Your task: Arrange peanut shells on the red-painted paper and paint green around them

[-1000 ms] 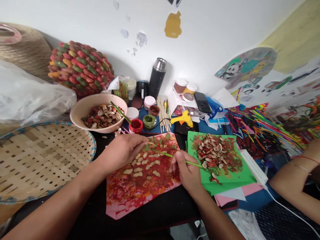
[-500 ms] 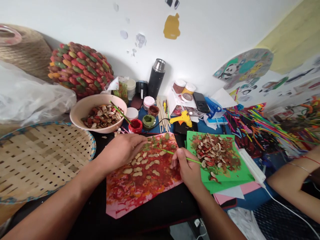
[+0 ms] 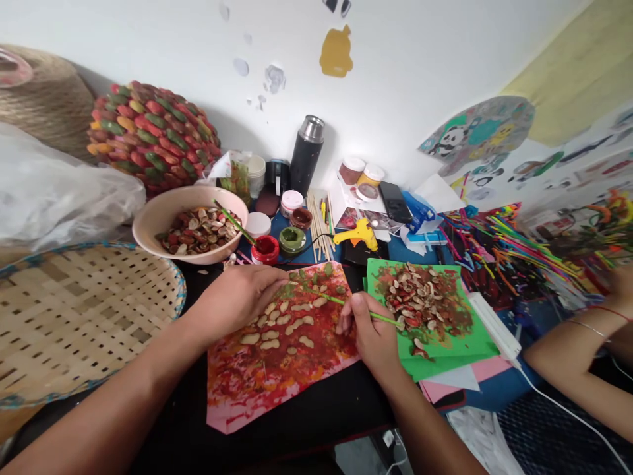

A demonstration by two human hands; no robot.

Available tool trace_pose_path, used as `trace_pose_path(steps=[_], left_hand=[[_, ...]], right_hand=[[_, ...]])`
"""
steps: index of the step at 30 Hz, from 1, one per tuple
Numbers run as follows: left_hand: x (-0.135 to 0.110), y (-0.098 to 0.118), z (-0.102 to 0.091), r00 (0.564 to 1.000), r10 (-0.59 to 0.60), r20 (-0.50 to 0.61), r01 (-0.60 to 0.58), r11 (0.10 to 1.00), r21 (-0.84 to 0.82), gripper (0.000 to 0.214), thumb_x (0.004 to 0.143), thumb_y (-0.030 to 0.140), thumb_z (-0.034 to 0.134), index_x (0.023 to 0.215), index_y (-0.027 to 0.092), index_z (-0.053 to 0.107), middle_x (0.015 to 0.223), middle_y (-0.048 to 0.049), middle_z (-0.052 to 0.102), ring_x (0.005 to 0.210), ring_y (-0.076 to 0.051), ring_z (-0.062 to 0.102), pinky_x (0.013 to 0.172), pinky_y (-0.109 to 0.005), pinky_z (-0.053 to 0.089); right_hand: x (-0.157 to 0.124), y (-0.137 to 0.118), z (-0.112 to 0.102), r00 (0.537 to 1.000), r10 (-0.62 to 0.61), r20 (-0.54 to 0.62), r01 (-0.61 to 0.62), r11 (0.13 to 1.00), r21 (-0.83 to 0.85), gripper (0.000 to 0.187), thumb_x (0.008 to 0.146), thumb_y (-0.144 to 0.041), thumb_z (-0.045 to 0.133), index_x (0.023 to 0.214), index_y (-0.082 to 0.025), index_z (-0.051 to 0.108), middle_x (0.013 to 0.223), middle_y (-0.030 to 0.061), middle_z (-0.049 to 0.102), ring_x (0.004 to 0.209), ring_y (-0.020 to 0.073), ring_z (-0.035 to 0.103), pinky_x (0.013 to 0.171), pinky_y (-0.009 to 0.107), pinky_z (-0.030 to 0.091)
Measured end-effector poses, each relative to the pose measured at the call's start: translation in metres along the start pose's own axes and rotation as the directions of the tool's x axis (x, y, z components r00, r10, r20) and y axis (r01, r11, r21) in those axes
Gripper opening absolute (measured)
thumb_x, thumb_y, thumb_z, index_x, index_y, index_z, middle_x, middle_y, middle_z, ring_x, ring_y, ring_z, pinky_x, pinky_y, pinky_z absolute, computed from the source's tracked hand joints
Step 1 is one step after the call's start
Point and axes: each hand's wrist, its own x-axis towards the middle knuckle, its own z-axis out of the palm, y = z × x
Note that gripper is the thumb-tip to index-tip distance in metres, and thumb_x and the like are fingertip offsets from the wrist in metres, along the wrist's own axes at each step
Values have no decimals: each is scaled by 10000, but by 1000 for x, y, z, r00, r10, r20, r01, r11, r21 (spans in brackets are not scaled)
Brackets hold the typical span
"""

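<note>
My right hand [image 3: 370,333] grips a thin green-handled paintbrush [image 3: 383,318] over the right side of a paint-smeared pink sheet [image 3: 237,396]. The bristle end points left, close to the fingertips of my left hand [image 3: 242,293]. Those fingers are pressed together at the sheet's upper left, and a peanut shell, mostly hidden, is pinched at their tips. Several unpainted peanut shells [image 3: 299,324] lie face up in the middle of the sheet. Green-painted shells [image 3: 328,268] lie near its top edge. Open pots of red paint [image 3: 266,249] and green paint [image 3: 292,241] stand just beyond.
A bowl [image 3: 143,227] of shells stands back left, behind a woven tray [image 3: 89,316]. A yellow glue gun [image 3: 359,233], wooden sticks [image 3: 320,221] and a black flask [image 3: 306,155] stand behind. Green paper [image 3: 445,363] with shells lies right, near another person's arm [image 3: 568,356].
The view has shifted slightly, so everything sits a little further left. Both hands keep nearly the same pose, the brush still near my left fingertips.
</note>
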Motion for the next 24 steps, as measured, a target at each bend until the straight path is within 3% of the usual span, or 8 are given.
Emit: trace_pose_path(steps=[16, 24], left_hand=[[-1, 1, 0, 1000, 3, -13, -3, 1000, -5, 418, 1162, 426, 445, 1140, 209, 802, 987, -53, 851, 823, -217, 796, 770, -314, 565], [-1, 3, -2, 1000, -15, -4, 15, 1000, -18, 438, 1163, 441, 436, 1131, 215, 810, 977, -55, 849, 820, -223, 795, 784, -316, 570]], right_hand=[[-2, 1, 2, 997, -17, 75, 27, 991, -132, 539, 1136, -596, 534, 773, -229, 688, 592, 2, 664, 536, 166, 632, 568, 273, 501], [-2, 1, 3, 998, -13, 64, 20, 994, -109, 526, 1142, -574, 536, 778, -226, 686, 600, -1, 666, 540, 160, 637, 564, 265, 497]])
